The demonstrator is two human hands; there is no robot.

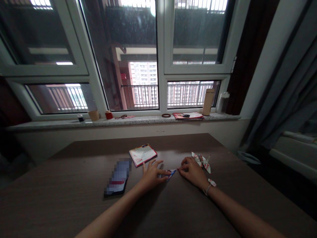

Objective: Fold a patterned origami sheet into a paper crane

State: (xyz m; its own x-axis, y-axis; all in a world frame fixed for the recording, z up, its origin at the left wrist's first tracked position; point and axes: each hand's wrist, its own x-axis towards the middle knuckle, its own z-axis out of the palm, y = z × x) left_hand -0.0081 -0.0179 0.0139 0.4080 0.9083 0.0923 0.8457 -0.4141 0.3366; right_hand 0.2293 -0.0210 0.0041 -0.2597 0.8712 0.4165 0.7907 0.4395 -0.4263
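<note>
Brown table (74, 198) on my feed bore a small paper triangle (171, 173), which the left hand (151, 175) pressed flat with spread fingers while the right hand (193, 172) pinched its tip; just beside the right hand one folded paper figure (202, 161) lay finished, so I judged this piece only partly folded.

L hand (151, 175) pressed flat, splayed — R hand (193, 172) pinching.

Both hands rest on the dark wooden table (74, 185). The left hand (151, 174) lies flat on a small folded paper (170, 173), and the right hand (193, 172) pinches its pointed tip. A finished paper crane (202, 161) sits just beside the right hand, with a printed card (143, 154) near the left.
</note>
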